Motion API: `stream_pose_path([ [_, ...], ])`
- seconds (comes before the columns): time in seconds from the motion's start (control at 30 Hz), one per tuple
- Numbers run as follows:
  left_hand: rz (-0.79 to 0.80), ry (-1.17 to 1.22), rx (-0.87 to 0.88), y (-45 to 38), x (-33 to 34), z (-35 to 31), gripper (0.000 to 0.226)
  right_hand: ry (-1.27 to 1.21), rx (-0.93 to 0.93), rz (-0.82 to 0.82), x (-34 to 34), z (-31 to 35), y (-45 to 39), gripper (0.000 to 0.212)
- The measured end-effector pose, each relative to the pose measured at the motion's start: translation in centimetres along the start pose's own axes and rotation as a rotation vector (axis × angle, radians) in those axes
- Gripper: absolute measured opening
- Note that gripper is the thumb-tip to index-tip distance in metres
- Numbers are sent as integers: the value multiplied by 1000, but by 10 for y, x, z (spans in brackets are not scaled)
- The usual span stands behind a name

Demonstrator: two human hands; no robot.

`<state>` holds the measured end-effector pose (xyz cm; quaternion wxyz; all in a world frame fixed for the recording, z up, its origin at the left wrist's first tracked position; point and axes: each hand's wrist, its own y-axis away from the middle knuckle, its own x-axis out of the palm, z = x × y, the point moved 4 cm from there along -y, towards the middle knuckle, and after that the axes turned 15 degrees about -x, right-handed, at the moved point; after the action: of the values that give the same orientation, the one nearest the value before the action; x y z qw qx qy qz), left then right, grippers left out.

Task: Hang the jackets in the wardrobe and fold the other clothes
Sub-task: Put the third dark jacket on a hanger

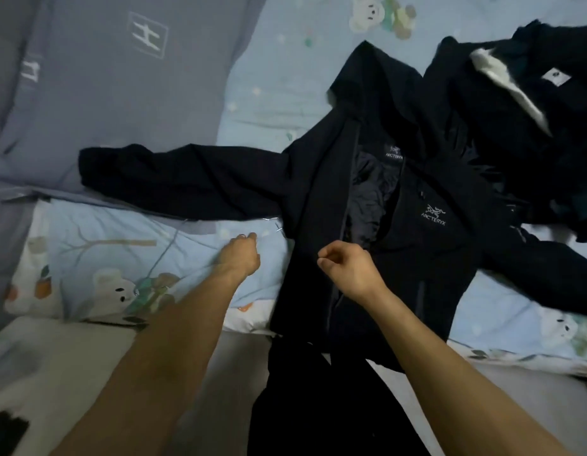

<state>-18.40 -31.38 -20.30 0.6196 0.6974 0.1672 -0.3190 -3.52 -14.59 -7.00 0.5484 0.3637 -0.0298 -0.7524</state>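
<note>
At lower left of centre, the left hand [241, 255] pinches a thin wire hanger [160, 255] lying on the bed [269, 93], ready for hanging. At centre, the right hand [346, 269] grips the front edge of the spread dark jacket [318, 179], holding it open. Dark clothes [515, 133] wait upper right.

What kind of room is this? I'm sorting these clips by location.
Most likely a bedroom: a dark jacket lies spread on a bed with a bear-print sheet, beside a grey-blue quilt and a printed pillow.
</note>
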Motion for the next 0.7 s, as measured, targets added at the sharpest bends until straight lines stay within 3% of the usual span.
stream_pose_path([
  [0.07,77,79,-46,-1,16,9,42,5,4,13,3,-7,1,4],
  [0.13,130,100,-47,5,42,16,18,10,24,40,8,-17,3,3],
  [0.2,45,132,-42,16,56,23,8,22,34,67,11,-24,5,3],
  [0.33,-357,116,64,7,37,11,38,31,33,79,17,-31,0,3],
  [0.4,-352,-1,82,-7,29,2,46,40,29,75,21,-34,-3,3],
  [0.57,-124,-151,69,-13,35,0,27,28,43,70,27,-33,-2,3],
  [0.63,-128,-202,67,-8,38,7,30,25,44,76,29,-32,1,3],
  [0.7,-256,-262,127,-5,35,9,47,24,47,72,28,-32,5,3],
])
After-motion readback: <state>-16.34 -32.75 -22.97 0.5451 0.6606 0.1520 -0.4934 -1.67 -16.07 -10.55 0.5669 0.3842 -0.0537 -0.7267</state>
